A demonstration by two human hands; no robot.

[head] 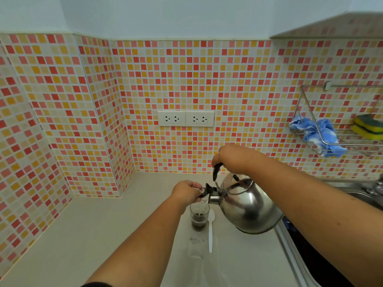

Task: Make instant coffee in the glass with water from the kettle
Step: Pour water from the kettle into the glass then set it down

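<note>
A steel kettle (248,206) is tilted to the left over a small clear glass (199,218) on the pale counter (99,235). My right hand (234,160) grips the kettle's black handle from above. My left hand (186,192) holds the black spout cap open at the spout tip. A thin stream of water falls into the glass, which holds dark brown liquid at the bottom. A white plastic spoon (210,230) lies on the counter just right of the glass.
A clear wrapper (195,247) lies in front of the glass. Two wall sockets (186,118) sit on the tiled backsplash. A wire rack (339,129) at the right holds a blue cloth and sponges. A steel sink (360,193) lies at the right.
</note>
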